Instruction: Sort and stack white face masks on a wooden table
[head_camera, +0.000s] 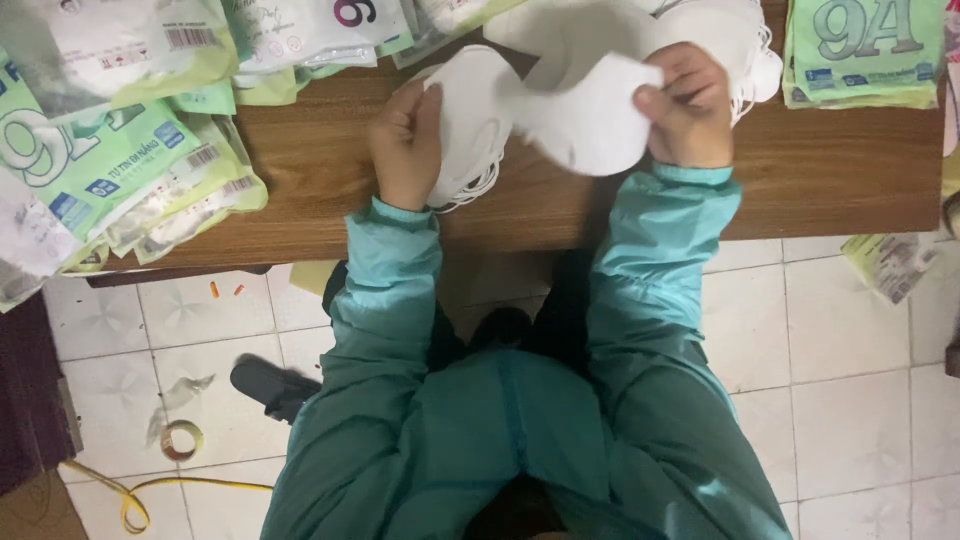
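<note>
My left hand (403, 140) grips a stack of white face masks (470, 120) standing on edge on the wooden table (820, 170), their ear loops hanging below. My right hand (688, 105) pinches a single white mask (585, 125) by its right edge, lifted just off the stack. More loose white masks (600, 25) lie heaped behind both hands. Both arms wear teal sleeves.
Green-and-clear flat packets lie piled at the table's left (110, 170), along the back (300, 40) and at the right (865, 50). Below is a white tiled floor with a tape roll (182, 440), a yellow strap (140, 495), a dark shoe (270, 385) and a fallen packet (890, 262).
</note>
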